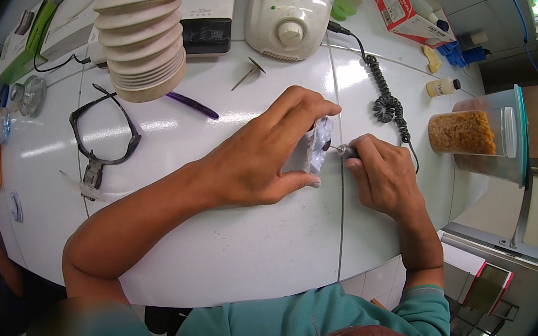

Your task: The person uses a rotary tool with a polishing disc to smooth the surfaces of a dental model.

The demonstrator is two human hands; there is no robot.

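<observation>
Near the middle of the white table, my left hand (260,149) grips a pale, bluish-white piece like a plaster cast (318,135) between thumb and fingers. Its exact shape is partly hidden. My right hand (382,174) is closed round a slim rotary handpiece (345,150), most of it covered by the fingers. A small dark bit (326,145) at its tip meets or nearly meets the pale piece; contact cannot be made out. A coiled black cord (378,71) runs from the white control unit (289,18) down beside my right hand.
A ribbed suction hose (144,43) hangs over the back of the table. Dark-framed glasses (136,139), a purple pen (192,105) and a small disc on a shank (254,71) lie behind my left arm. At right stand a jar of amber granules (465,134) and a red-white box (407,12).
</observation>
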